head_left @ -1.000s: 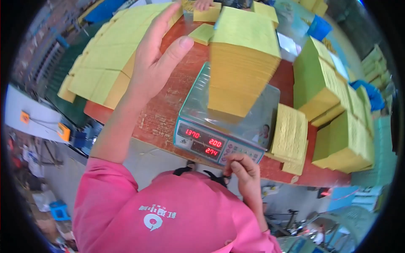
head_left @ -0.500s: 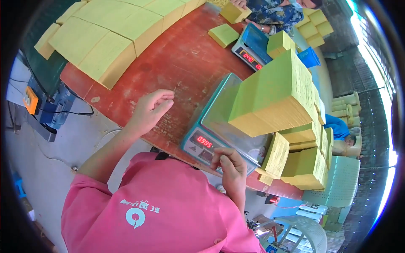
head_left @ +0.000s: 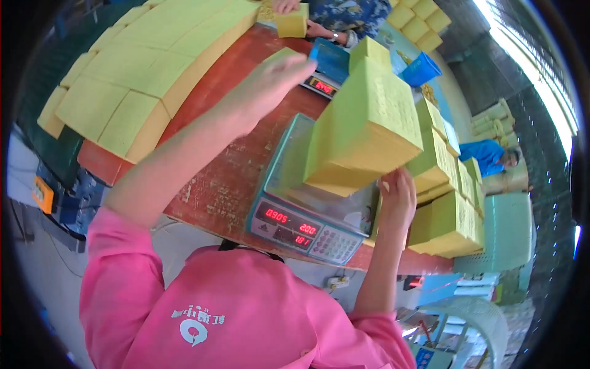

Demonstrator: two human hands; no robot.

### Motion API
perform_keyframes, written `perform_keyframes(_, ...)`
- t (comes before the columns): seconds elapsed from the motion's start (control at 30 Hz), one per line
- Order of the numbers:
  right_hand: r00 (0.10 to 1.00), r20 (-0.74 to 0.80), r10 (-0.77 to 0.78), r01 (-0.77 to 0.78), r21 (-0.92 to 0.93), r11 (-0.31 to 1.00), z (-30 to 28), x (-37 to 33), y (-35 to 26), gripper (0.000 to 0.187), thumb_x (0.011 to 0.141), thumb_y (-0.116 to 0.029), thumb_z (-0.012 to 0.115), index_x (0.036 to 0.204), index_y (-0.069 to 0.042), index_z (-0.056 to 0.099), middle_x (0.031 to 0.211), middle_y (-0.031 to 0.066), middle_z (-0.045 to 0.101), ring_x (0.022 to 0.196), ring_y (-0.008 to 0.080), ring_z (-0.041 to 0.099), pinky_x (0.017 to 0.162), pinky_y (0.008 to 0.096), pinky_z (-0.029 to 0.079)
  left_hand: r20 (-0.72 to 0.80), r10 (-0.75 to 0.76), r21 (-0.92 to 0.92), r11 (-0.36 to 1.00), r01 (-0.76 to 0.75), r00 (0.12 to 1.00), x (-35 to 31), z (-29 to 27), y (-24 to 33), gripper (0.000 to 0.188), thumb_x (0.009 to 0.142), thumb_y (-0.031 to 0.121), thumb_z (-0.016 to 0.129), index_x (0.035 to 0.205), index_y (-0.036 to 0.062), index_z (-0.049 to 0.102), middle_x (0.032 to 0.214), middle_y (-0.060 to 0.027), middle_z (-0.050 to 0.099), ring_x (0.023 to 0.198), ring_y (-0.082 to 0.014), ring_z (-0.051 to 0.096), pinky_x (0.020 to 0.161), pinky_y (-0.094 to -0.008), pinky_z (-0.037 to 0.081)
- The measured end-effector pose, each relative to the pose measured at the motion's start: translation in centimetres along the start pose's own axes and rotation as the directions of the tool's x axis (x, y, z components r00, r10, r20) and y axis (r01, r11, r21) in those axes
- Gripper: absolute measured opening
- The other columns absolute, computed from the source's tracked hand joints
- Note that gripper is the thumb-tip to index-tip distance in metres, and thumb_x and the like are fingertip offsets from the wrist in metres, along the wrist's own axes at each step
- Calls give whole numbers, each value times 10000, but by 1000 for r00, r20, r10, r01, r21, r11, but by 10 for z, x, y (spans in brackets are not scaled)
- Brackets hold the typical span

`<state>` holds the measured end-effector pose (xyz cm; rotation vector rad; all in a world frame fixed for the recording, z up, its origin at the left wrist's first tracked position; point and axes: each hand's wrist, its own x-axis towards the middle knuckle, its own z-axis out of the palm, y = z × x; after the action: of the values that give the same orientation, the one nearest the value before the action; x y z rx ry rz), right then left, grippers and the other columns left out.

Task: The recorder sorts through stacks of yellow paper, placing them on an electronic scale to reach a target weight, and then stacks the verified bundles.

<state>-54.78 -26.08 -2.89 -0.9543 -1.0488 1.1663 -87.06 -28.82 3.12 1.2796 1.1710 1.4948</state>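
A tall stack of yellow paper [head_left: 369,129] stands on the steel pan of a teal-edged digital scale [head_left: 279,230] with red digits. My left hand [head_left: 279,80] reaches out past the scale, fingers stretched and slightly blurred, with nothing seen in it. A yellow paper block [head_left: 281,54] lies just beyond it, partly hidden by the hand. My right hand [head_left: 401,194] is at the lower right corner of the stack, fingers curled inward; what they grip, if anything, is hidden. Behind that forearm a thin yellow slab [head_left: 375,206] shows in part.
Large yellow paper blocks [head_left: 132,117] fill the red table's [head_left: 215,190] left side; more piles [head_left: 442,227] stand at right. Across the table a person's hands [head_left: 316,27] hold a yellow block beside a second scale [head_left: 322,86]. A blue bin [head_left: 421,69] is behind.
My left hand has moved forward and right, toward the far block. My right hand has gone from the scale's keypad to the stack's right side. The view has shifted.
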Motion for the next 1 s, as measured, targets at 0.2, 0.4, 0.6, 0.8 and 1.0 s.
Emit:
perform_keyframes(0.2, 960, 227, 167, -229, 283, 931, 45, 116, 37, 383, 964, -253, 540, 1259, -11, 572, 1174, 96, 643, 1018, 185, 612, 853, 320, 495, 149, 367, 734, 582, -352, 918, 109, 88, 41, 680, 917, 480, 560, 1372, -16, 465, 1433, -194, 440, 1346, -290, 382, 1102, -373, 304)
perform_keyframes(0.4, 928, 361, 90, 76, -419, 905, 30, 160, 110, 517, 944, -421, 544, 1253, -11, 594, 1168, 99, 652, 1031, 200, 602, 864, 341, 479, 399, 118, 863, 286, -416, 909, 118, 131, 9, 630, 934, 458, 512, 1350, -16, 483, 1427, -206, 447, 1329, -323, 411, 1110, -377, 303)
perform_keyframes(0.6, 890, 333, 311, -328, -5, 945, 13, 56, 70, 584, 966, -512, 467, 1200, 1, 621, 1139, 77, 642, 1044, 164, 567, 933, 308, 414, 421, 52, 702, 614, -361, 906, 26, 100, 31, 495, 986, 298, 473, 1385, 5, 468, 1485, -130, 413, 1408, -234, 327, 1147, -316, 228)
perform_keyframes(0.8, 994, 44, -99, 105, -199, 974, -44, -65, 42, 413, 1007, -358, 453, 1113, 12, 603, 1022, 57, 636, 952, 133, 570, 877, 304, 435, 483, 149, 634, 620, -462, 863, 1, 94, 41, 477, 968, 168, 506, 1419, 33, 429, 1495, -132, 387, 1403, -240, 331, 1142, -328, 243)
perform_keyframes(1.0, 830, 273, 487, -551, 269, 790, -34, -139, 85, 355, 984, -295, 529, 1160, 7, 591, 1025, 81, 659, 923, 185, 640, 816, 318, 520, 238, -410, 163, 911, 380, 881, 17, 71, 42, 598, 948, 237, 592, 1438, -14, 358, 1374, -123, 510, 1207, -200, 540, 1029, -327, 418)
